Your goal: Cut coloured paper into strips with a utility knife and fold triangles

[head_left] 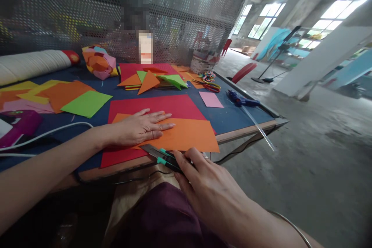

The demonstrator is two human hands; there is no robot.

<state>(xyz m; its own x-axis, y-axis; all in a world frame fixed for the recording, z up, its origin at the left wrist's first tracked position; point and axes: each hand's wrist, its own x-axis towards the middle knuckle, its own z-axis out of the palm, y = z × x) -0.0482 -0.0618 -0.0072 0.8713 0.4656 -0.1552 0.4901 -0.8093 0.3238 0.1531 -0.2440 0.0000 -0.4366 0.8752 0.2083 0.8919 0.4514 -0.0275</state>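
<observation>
An orange sheet (pixel 188 133) lies over a larger red sheet (pixel 186 106) at the table's near edge. My left hand (pixel 142 126) rests flat on the orange sheet, fingers spread and pointing right. A black and green utility knife (pixel 164 159) is gripped in my right hand (pixel 200 174), just off the near edge. Its blade points left and meets the lower edge of the orange sheet, near my left hand's fingers. The part of the handle inside my right hand is hidden.
Around the blue table (pixel 232 120) lie a pink square (pixel 211 99), a blue glue gun (pixel 242 99), scissors (pixel 212 86), folded paper pieces (pixel 149 81), loose coloured sheets (pixel 69 95), a purple device (pixel 21 126) with a white cable and a white roll (pixel 35 64).
</observation>
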